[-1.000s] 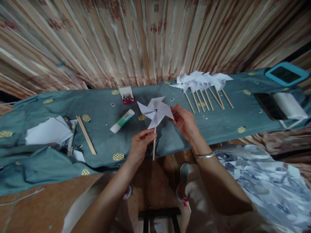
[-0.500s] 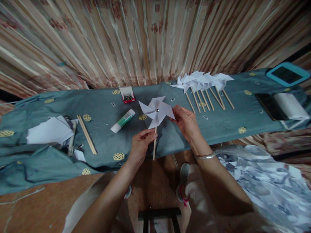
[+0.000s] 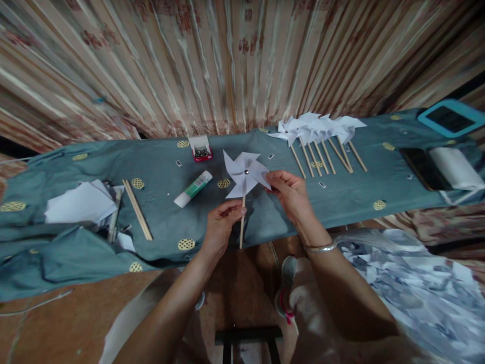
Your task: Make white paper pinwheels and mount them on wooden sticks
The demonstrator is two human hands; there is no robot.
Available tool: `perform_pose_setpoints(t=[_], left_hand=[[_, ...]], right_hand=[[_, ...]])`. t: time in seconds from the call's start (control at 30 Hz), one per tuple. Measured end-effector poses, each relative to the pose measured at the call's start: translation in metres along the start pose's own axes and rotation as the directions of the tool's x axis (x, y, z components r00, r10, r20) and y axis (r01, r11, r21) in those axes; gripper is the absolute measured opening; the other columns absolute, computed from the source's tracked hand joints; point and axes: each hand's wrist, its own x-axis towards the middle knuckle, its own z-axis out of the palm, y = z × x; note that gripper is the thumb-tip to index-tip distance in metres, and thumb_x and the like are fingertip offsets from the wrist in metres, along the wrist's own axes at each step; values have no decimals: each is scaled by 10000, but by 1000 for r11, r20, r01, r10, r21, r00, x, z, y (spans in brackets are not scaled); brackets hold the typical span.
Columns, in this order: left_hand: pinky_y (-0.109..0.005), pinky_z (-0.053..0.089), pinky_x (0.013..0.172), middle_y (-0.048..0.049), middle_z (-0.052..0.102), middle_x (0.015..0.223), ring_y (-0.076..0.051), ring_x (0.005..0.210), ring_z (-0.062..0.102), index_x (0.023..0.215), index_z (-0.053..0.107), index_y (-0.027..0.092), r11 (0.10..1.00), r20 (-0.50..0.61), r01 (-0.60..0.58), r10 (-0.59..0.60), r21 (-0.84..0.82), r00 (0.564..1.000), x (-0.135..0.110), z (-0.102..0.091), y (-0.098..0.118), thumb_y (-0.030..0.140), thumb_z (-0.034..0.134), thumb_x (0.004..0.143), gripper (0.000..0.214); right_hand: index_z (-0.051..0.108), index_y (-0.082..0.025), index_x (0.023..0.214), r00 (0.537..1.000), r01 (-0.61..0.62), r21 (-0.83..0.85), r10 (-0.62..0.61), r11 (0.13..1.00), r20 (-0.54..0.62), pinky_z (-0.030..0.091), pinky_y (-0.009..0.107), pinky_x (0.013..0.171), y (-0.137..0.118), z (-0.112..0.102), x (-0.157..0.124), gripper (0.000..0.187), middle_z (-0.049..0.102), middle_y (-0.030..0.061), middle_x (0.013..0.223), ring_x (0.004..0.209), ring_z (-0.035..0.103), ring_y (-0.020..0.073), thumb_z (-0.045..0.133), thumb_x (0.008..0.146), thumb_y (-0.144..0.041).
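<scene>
A white paper pinwheel (image 3: 244, 173) with a metal pin at its hub stands on a thin wooden stick (image 3: 241, 225) over the teal-covered table (image 3: 159, 172). My left hand (image 3: 222, 225) is closed on the stick just below the paper. My right hand (image 3: 291, 194) pinches the tip of the pinwheel's right blade between thumb and fingers. A silver bangle sits on my right wrist.
A glue stick (image 3: 192, 188) and a small red box of pins (image 3: 200, 149) lie left of the pinwheel. Several finished pinwheels (image 3: 320, 132) lie at the back right. Loose sticks (image 3: 137, 209) and paper scraps (image 3: 78, 202) are left. A phone (image 3: 420, 167), paper roll and teal tablet are far right.
The pinwheel's blades have turned a little under my right fingers. Both hands stay where they were, and the view has shifted slightly.
</scene>
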Motion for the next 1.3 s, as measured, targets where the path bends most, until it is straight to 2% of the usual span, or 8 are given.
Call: perform_pose_setpoints(t=[0.23,0.67,1.0,1.3], left_hand=[[-246,483,681,-1,713,679,-105,630,614,741,763,167,999,-35,22,-23,-38,999,1,0,2,261,920,453,340],[-232,478,676,5,714,677,-95,627,609,726,763,169,997,-36,23,-25,-69,999,0,4,4,255,928,425,354],[-239,489,700,5,725,689,-93,639,622,723,762,166,995,-32,23,-26,-92,999,0,3,3,257,937,408,372],[-235,500,702,-2,739,697,-97,651,638,718,767,168,995,-23,26,-29,-97,999,0,4,3,263,940,400,374]], right_hand=[[654,-227,577,998,-14,-26,16,1000,58,387,270,555,0,4,-5,294,568,-43,543,540,467,107,842,552,-452],[632,-221,558,988,-64,-50,71,997,138,462,265,579,7,15,-13,331,629,-22,566,546,544,108,856,571,-465],[616,-209,574,982,-80,-18,82,997,171,473,240,555,15,20,-14,430,651,-32,559,530,566,93,874,503,-547],[606,-209,570,974,-29,-28,34,999,224,472,240,576,21,22,-16,362,650,-40,562,541,565,89,850,595,-475]])
